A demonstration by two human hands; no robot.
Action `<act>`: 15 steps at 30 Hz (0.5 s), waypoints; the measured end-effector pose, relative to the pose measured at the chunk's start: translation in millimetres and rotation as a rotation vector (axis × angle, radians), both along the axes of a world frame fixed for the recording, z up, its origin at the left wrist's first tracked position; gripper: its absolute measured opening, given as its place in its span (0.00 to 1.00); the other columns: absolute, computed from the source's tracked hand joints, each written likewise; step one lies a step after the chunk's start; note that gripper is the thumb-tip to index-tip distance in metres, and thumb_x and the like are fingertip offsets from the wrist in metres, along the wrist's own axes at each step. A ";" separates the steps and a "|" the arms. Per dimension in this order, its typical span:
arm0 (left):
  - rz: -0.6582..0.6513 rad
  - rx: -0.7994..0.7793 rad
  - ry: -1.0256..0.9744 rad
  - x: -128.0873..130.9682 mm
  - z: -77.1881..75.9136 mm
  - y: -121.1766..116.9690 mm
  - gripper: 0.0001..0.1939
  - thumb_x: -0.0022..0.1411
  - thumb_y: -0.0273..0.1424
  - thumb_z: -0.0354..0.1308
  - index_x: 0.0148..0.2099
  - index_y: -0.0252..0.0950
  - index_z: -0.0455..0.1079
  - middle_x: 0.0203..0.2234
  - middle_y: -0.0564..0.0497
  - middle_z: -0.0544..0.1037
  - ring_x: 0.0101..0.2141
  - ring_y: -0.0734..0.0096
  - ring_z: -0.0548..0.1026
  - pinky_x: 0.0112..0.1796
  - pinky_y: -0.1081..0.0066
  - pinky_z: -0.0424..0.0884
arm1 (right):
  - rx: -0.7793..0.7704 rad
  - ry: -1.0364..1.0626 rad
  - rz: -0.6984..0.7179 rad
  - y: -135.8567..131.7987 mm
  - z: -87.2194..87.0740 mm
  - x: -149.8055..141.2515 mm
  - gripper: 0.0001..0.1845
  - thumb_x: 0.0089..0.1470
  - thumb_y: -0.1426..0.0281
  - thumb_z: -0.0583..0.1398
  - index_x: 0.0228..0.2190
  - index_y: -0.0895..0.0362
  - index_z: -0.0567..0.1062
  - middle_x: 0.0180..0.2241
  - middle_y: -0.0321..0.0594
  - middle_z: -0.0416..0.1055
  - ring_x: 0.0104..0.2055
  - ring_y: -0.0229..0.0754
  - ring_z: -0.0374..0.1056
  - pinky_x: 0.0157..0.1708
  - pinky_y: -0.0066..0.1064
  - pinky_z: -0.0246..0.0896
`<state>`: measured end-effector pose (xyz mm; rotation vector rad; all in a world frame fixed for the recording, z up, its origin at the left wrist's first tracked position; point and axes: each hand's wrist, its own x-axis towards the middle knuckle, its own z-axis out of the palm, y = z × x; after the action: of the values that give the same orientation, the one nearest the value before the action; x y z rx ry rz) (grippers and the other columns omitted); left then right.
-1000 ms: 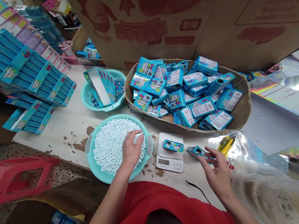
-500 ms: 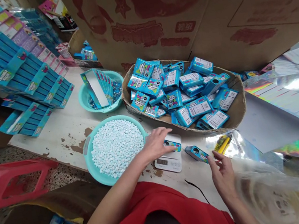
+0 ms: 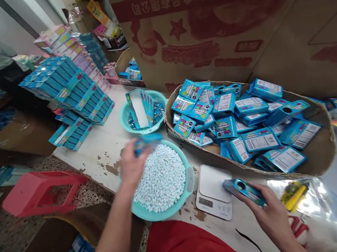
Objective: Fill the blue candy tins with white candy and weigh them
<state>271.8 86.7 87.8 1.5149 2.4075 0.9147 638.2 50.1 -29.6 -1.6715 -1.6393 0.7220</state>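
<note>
My left hand, blurred by motion, is closed on a small blue box and holds it above the far-left rim of the teal basin of white pellets. My right hand grips another small blue box just right of the white scale, whose platform is bare. Behind the scale stands a cardboard tray heaped with several blue boxes.
A smaller teal bowl with flat blue cartons stands behind the basin. Stacks of long blue packs fill the table's far left. A red stool stands on the floor at left. Big cardboard boxes wall off the back. Shiny foil bags lie at right.
My left hand took the blue box off the scale and swung it left over the basin. My right hand picked up the other box from the table. The view shifted left.
</note>
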 end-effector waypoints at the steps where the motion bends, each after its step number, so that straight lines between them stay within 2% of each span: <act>1: 0.147 0.007 0.091 -32.3 0.4 2.3 0.23 0.56 0.42 0.58 0.51 0.37 0.64 0.41 0.46 0.73 0.42 0.59 0.71 0.44 0.63 0.67 | 0.021 0.021 0.020 5.2 2.1 -9.0 0.28 0.45 0.46 0.60 0.38 0.55 0.74 0.35 0.42 0.72 0.37 0.48 0.68 0.40 0.39 0.63; 2: 0.241 -0.024 0.164 -63.1 -4.3 5.4 0.23 0.56 0.41 0.57 0.51 0.35 0.64 0.42 0.44 0.72 0.43 0.55 0.71 0.44 0.61 0.66 | 0.032 0.043 0.040 10.8 2.1 -18.2 0.27 0.46 0.47 0.60 0.38 0.55 0.74 0.35 0.42 0.72 0.37 0.47 0.68 0.40 0.39 0.64; 4: 0.358 -0.156 0.232 -114.9 -25.9 11.9 0.23 0.55 0.38 0.57 0.51 0.32 0.64 0.43 0.39 0.72 0.45 0.49 0.70 0.44 0.58 0.65 | 0.027 0.083 0.099 21.8 -3.4 -34.6 0.23 0.48 0.50 0.60 0.38 0.55 0.73 0.36 0.43 0.72 0.38 0.47 0.69 0.40 0.40 0.65; 7: 0.382 -0.388 0.192 -160.4 -71.4 16.9 0.22 0.55 0.35 0.56 0.50 0.29 0.64 0.43 0.35 0.72 0.45 0.46 0.70 0.43 0.57 0.65 | 0.013 0.108 0.192 32.2 -14.7 -49.2 0.20 0.51 0.53 0.60 0.38 0.55 0.73 0.37 0.43 0.72 0.40 0.47 0.69 0.42 0.41 0.65; 9: 0.302 -0.465 0.154 -171.7 -96.4 16.2 0.23 0.56 0.33 0.53 0.53 0.28 0.63 0.45 0.34 0.71 0.46 0.48 0.69 0.44 0.58 0.65 | 0.017 0.093 0.223 32.8 -17.5 -50.8 0.21 0.51 0.54 0.60 0.41 0.55 0.72 0.39 0.44 0.72 0.43 0.48 0.69 0.45 0.43 0.65; 11: 0.240 -0.482 0.140 -173.8 -110.2 14.5 0.26 0.57 0.32 0.52 0.57 0.27 0.60 0.49 0.33 0.69 0.50 0.49 0.67 0.47 0.58 0.64 | 0.024 0.061 0.203 29.2 -16.0 -46.1 0.26 0.49 0.54 0.62 0.46 0.55 0.70 0.44 0.46 0.70 0.49 0.50 0.66 0.49 0.46 0.62; 13: 0.249 -0.451 0.164 -170.7 -112.0 13.3 0.30 0.58 0.33 0.53 0.60 0.25 0.56 0.52 0.32 0.65 0.54 0.47 0.63 0.51 0.56 0.60 | 0.024 0.043 0.129 22.5 -13.4 -36.3 0.30 0.49 0.53 0.61 0.50 0.55 0.67 0.49 0.48 0.66 0.52 0.51 0.63 0.51 0.48 0.60; 15: 0.275 -0.372 0.203 -163.1 -104.5 12.2 0.33 0.58 0.35 0.53 0.62 0.25 0.53 0.55 0.33 0.63 0.56 0.47 0.59 0.55 0.54 0.56 | 0.006 0.059 0.020 14.0 -12.6 -23.6 0.29 0.52 0.54 0.58 0.51 0.56 0.66 0.50 0.49 0.65 0.52 0.50 0.62 0.50 0.49 0.61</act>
<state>108.7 98.9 -16.7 1.2109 2.7812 0.3287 614.6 64.1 -42.2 -1.6164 -1.6175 0.7686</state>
